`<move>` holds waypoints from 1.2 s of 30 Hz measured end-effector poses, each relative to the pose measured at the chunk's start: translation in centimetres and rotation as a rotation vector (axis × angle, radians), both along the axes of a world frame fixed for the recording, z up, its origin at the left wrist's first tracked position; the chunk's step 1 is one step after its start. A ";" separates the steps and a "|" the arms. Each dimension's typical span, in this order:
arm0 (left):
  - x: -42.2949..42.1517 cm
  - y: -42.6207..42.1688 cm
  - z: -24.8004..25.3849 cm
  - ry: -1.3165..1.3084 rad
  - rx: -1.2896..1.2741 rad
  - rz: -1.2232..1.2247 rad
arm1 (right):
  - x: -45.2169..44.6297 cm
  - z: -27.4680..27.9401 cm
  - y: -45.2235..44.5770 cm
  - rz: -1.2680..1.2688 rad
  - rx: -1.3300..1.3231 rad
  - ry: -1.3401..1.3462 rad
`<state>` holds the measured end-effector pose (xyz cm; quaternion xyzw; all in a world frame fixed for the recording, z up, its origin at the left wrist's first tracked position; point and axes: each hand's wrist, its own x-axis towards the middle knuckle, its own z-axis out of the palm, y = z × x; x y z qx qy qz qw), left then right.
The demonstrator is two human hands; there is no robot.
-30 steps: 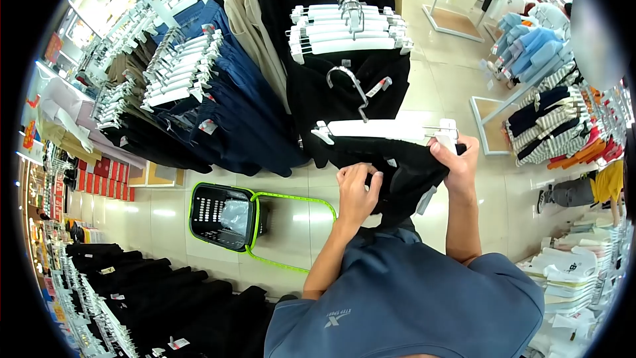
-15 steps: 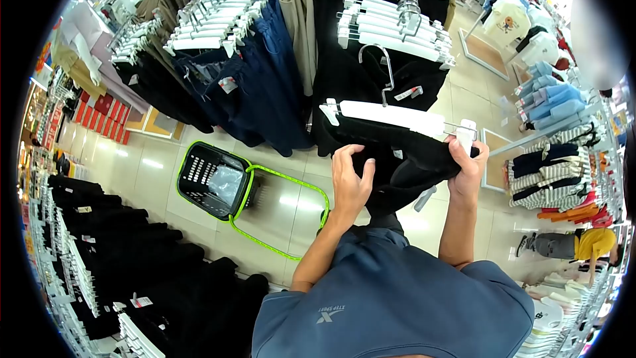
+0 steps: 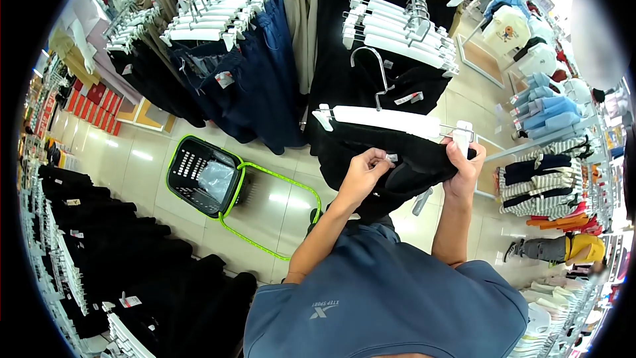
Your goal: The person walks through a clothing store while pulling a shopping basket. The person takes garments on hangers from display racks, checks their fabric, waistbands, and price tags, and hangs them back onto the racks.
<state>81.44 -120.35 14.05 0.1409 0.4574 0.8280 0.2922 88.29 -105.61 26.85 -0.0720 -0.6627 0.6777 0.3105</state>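
Observation:
Black trousers (image 3: 424, 159) hang by the waistband from a white clip hanger (image 3: 387, 120) with a metal hook, in front of my chest. My right hand (image 3: 466, 166) grips the hanger's right clip end together with the waistband. At the middle of the waistband, my left hand (image 3: 368, 169) pinches a small white label (image 3: 391, 158) between thumb and fingertips. A paper tag (image 3: 421, 200) dangles under the garment, left of my right wrist. Just beyond the hanger, more black trousers (image 3: 417, 86) hang on the rack.
A black basket (image 3: 202, 176) with a green rim and long green handle stands on the floor at left. Racks of dark trousers (image 3: 139, 252) and jeans (image 3: 258, 86) flank it. Children's clothes (image 3: 543, 179) hang at right, near a person in yellow (image 3: 584, 249).
My left hand has moved right from the waistband's left part, and its spread fingers have closed on the label. My right hand keeps its hold on the hanger end.

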 end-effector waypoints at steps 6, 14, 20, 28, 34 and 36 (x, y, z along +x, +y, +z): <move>-0.4 -0.3 0.6 0.038 0.001 -0.014 | 0.0 0.0 0.4 -0.048 0.026 0.004; 0.0 -1.1 1.4 -0.014 0.025 0.052 | -0.2 -0.6 0.6 -0.056 0.022 0.009; 0.0 -1.7 1.1 0.009 0.010 0.083 | -0.6 -0.6 0.0 -0.052 0.002 0.029; 1.0 -2.9 0.3 0.163 -0.116 0.196 | -1.1 -1.3 -0.4 -0.080 -0.067 -0.011; 3.2 -3.6 1.8 0.393 -0.238 0.310 | -1.7 -1.8 -0.7 -0.156 -0.142 0.028; 3.9 -3.4 2.3 0.446 -0.218 0.285 | -1.6 -1.9 -0.5 -0.163 -0.147 0.008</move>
